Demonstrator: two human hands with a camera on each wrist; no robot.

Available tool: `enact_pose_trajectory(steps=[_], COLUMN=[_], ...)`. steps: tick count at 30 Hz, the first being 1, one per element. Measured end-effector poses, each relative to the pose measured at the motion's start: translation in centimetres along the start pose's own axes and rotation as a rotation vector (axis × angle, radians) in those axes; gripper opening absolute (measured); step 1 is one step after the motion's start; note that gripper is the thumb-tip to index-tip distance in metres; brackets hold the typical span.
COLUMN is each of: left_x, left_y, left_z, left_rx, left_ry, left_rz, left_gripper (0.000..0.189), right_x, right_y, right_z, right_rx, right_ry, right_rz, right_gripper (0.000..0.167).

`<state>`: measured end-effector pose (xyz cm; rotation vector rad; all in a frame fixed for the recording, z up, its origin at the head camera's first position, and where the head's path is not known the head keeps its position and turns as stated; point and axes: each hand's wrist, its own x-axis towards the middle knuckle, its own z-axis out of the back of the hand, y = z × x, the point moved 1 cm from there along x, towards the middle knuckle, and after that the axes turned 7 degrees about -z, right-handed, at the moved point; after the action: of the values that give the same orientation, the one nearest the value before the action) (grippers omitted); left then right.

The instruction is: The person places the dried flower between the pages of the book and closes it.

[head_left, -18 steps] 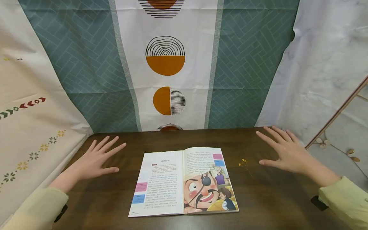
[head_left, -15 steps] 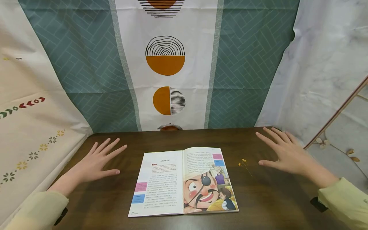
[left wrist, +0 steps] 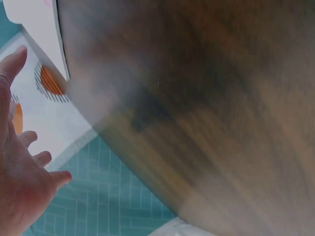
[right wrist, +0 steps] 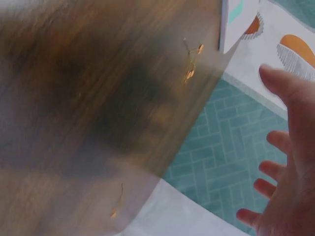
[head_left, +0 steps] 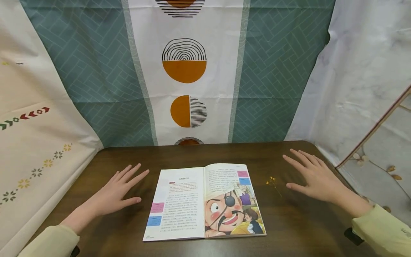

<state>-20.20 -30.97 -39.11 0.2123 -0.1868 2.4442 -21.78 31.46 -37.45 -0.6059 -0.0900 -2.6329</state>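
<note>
An open book (head_left: pixel 179 207) lies between my hands in the head view, printed text on its left page and an eye-patched cartoon pirate on the right page. My left hand (head_left: pixel 115 194) is spread over the table left of it, holding nothing. On the other side, my right hand (head_left: pixel 313 178) is also spread and bare, its thumb pointing toward a thin sprig of small yellow flowers (head_left: pixel 272 182). That sprig shows again in the right wrist view, with the flowers (right wrist: pixel 190 73) well apart from my right hand (right wrist: pixel 295 167). The left wrist view shows my left hand (left wrist: pixel 24 177) with fingers apart.
The dark wooden table (head_left: pixel 144 157) ends at a hanging green and white cloth (head_left: pixel 273 71) at the back. A cream cloth (head_left: pixel 38 142) bounds the left side, and a white marbled cloth (head_left: pixel 363 100) the right.
Both hands have come slightly inward and nearer to me; the left has shifted right toward the book, the right a little left toward the sprig. The book and sprig stay put.
</note>
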Motion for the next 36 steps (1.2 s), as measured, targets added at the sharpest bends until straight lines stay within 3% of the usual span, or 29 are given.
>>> enact_pose_trajectory(steps=[6,19,27,36], left_x=[-0.4,-1.3,-1.3,-1.5], left_y=[-1.4,-3.3,-3.9,-4.0], left_z=[-1.0,-2.1,-2.4,-3.1], left_rx=[-0.009,-0.176,-0.212,-0.246], left_ry=[-0.01,0.009,0.054,0.117], left_rz=[-0.005,0.056,0.113,0.112], left_gripper=[0.085,0.083,0.086,0.084], right_x=[0.2,-0.1,-0.5,-1.1], right_y=[-0.4,-3.5,-5.9,-7.4], right_z=[0.3,0.0,0.4,0.1], right_rx=[0.017,0.046,0.056,0.04], right_ry=[-0.041,-0.088,-0.109,-0.132], right_rz=[-0.036,-0.052,-0.13,-0.138], right_gripper=[0.085,0.083,0.073,0.061])
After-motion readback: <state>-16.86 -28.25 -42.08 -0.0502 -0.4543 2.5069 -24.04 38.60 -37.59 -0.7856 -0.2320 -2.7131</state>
